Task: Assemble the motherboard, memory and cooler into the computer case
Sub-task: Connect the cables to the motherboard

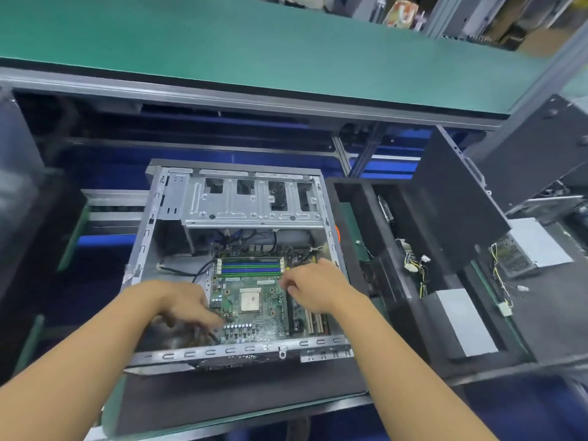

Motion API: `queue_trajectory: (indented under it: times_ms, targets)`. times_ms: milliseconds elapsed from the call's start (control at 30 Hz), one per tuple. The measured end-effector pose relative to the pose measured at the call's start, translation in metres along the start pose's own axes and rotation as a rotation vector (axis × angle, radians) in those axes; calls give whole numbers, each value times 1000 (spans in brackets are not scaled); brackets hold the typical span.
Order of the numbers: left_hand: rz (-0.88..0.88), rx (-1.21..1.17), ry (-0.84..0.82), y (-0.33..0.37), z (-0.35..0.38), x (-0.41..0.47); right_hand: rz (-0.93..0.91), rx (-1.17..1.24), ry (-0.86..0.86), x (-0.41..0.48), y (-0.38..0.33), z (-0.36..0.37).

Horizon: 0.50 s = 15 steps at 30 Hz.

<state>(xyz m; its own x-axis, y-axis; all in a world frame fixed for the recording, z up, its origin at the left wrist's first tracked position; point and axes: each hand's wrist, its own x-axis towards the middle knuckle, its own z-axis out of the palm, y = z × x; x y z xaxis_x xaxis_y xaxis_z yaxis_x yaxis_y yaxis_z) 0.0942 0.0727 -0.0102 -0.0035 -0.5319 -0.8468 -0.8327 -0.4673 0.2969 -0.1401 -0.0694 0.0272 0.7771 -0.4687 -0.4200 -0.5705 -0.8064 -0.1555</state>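
Head view shows two bare forearms reaching down into the open computer case (222, 351), which lies on its side on a dark foam mat (222, 399). The left hand (191, 308) has its fingers stretched out flat onto the near-left corner of the motherboard (270, 326), though it is blurred. The right hand (313, 288) has its fingers curled at the board's right side, just beside the near end of the memory slots (251, 267). Whether it pinches anything cannot be told.

The green motherboard already lies on the case floor, so that step looks largely done, but whether it is screwed down cannot be seen. At the board's middle the pale square processor (250, 299) is bare, with no cooler on it and none in sight, so the cooler is not yet fitted. Whether the blue and green slots hold any memory is unclear.

Beyond the board sits the metal drive cage (251, 202). To the right, a black foam tray (359, 218) holds a grey power supply (463, 323) with loose wires. Farthest off runs a green conveyor belt (254, 43).
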Motion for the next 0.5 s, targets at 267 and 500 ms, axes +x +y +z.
queue_trajectory:
  times_ms: [267,500]
  targets:
    - [-368,-202,523,-1,2,13,131,96,-392,16,-16,9]
    - [-441,144,399,16,0,29,160,55,-455,25,-12,25]
